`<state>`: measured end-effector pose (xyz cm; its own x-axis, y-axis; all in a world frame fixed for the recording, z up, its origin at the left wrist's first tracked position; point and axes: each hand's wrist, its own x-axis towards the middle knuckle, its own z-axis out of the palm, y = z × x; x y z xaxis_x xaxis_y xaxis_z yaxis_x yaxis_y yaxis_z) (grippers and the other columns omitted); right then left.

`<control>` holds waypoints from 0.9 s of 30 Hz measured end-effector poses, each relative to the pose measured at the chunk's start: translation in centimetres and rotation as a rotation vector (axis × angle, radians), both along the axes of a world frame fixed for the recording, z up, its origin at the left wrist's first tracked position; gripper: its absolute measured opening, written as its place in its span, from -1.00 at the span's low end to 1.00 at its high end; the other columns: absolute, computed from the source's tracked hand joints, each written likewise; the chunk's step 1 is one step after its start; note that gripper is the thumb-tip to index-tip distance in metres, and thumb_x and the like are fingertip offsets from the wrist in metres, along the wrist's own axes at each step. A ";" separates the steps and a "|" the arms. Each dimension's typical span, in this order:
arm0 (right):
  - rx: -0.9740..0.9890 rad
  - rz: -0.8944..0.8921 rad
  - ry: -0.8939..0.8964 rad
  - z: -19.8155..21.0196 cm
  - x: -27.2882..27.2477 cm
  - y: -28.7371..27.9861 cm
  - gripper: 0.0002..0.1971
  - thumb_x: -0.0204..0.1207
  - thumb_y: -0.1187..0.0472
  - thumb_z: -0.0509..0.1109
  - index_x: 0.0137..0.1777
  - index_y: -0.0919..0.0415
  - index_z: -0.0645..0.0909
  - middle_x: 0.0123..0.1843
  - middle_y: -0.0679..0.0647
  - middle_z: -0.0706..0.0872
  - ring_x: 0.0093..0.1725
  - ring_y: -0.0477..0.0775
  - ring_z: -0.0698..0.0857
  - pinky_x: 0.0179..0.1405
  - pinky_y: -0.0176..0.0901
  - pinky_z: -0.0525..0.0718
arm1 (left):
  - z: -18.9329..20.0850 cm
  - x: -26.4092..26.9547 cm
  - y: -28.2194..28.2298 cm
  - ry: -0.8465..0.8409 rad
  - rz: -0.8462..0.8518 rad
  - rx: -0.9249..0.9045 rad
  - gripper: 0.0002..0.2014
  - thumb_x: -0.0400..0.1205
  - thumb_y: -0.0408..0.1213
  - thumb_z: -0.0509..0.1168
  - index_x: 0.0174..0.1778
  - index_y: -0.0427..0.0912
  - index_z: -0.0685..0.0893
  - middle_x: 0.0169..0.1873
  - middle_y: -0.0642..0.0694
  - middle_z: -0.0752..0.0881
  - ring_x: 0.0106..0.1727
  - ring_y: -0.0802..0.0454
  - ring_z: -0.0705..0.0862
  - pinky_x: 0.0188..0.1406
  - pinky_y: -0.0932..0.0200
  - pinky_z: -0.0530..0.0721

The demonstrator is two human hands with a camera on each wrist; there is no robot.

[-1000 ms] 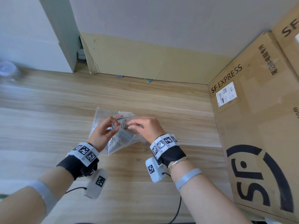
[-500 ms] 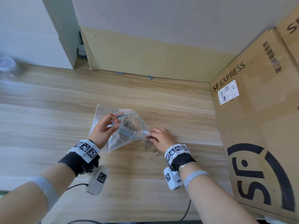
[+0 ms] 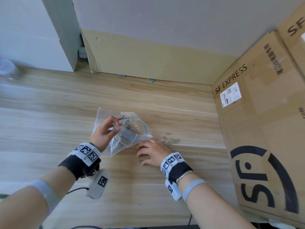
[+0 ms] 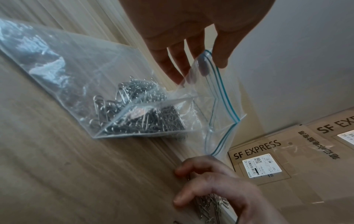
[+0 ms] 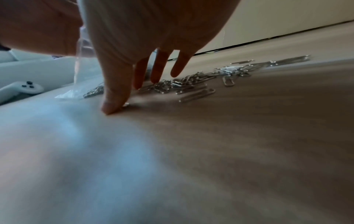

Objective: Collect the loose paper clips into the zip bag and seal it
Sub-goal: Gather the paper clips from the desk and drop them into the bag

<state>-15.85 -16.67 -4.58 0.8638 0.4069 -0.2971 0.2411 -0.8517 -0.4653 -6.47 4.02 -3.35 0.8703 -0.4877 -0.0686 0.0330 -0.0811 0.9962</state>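
Clips (image 3: 170,140) loose at 3 o'clock of bag (image 3: 140,138); bag mouth pinched up by left hand (image 3: 105,133); right hand (image 3: 152,152) spread flat over clips.

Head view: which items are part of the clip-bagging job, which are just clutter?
In the job:
zip bag, mouth held open by left hand
loose paper clips on table
right hand, reaching at them

Lying about:
SF Express box
cardboard sheet against wall
clear bottle, far left, blurred

left hand (image 3: 105,131) raised, pinching, right hand (image 3: 152,152) lowered, fingers spread
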 end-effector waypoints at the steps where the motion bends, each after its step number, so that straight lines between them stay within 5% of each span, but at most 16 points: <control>1: 0.005 -0.030 0.004 0.0 0.1 -0.3 -0.80 0.31 0.09 0.51 -0.06 0.03 0.71 0.20 -0.02 0.67 0.27 0.13 0.52 0.25 0.04 0.49 | 0.0 0.0 0.0 0.001 0.000 0.001 -0.64 0.58 -0.50 0.20 -0.40 0.07 0.43 0.07 0.49 0.64 0.06 0.32 0.67 -0.07 0.47 0.58; 8: 0.008 -0.256 0.012 0.5 -0.2 -3.9 -0.91 0.41 0.14 0.45 -0.11 0.06 0.73 0.06 -0.02 0.72 0.15 0.07 0.54 0.13 0.13 0.56 | -0.1 -0.1 -0.1 -0.012 0.006 0.024 -0.70 0.58 -0.49 0.20 -0.38 -0.02 0.41 0.17 0.25 0.61 0.05 0.33 0.66 -0.06 0.47 0.58; 12: -0.165 -0.457 0.079 1.3 -1.0 -5.4 -0.32 0.19 -0.15 0.53 0.34 -0.29 0.40 0.48 -0.10 0.37 0.45 0.06 0.26 0.46 0.13 0.27 | -0.2 -0.2 -0.3 -0.032 0.001 0.031 -0.70 0.58 -0.49 0.20 -0.37 -0.02 0.41 0.22 0.17 0.58 0.04 0.34 0.66 -0.03 0.45 0.59; 14: -0.247 -0.457 0.183 1.1 -1.6 -5.5 -0.14 0.09 -0.25 0.54 0.40 -0.42 0.19 0.58 -0.12 0.14 0.52 0.11 0.08 0.49 0.22 0.14 | -0.3 -0.2 -0.4 -0.038 -0.005 0.037 -0.71 0.58 -0.47 0.20 -0.36 -0.01 0.42 0.23 0.16 0.58 0.06 0.31 0.67 -0.02 0.44 0.60; 17: -0.182 -0.429 0.178 0.5 -2.0 -5.2 -0.27 0.13 -0.14 0.57 0.33 -0.36 0.36 0.57 -0.09 0.17 0.51 0.13 0.06 0.53 0.19 0.11 | -0.4 -0.4 -0.6 -0.031 -0.011 0.021 -0.69 0.58 -0.46 0.21 -0.37 0.04 0.44 0.24 0.13 0.59 0.06 0.28 0.67 -0.02 0.44 0.59; 21: 0.062 -0.495 0.108 -0.1 -1.9 -5.1 -0.60 0.23 0.16 0.58 0.10 -0.03 0.66 0.30 0.02 0.48 0.27 0.10 0.37 0.39 -0.08 0.32 | -0.1 -0.5 -0.7 -0.039 -0.015 0.032 -0.65 0.58 -0.43 0.22 -0.40 0.14 0.44 0.22 0.20 0.59 0.07 0.27 0.67 -0.05 0.45 0.58; 27: 0.171 -0.519 0.065 -0.7 -1.7 -4.8 -0.84 0.30 0.31 0.52 -0.11 0.18 0.70 0.00 -0.07 0.48 0.05 -0.06 0.50 0.14 -0.30 0.39 | -0.2 -0.6 -0.8 -0.039 -0.010 0.043 -0.63 0.58 -0.44 0.22 -0.40 0.15 0.44 0.23 0.16 0.60 0.11 0.13 0.67 0.03 0.24 0.56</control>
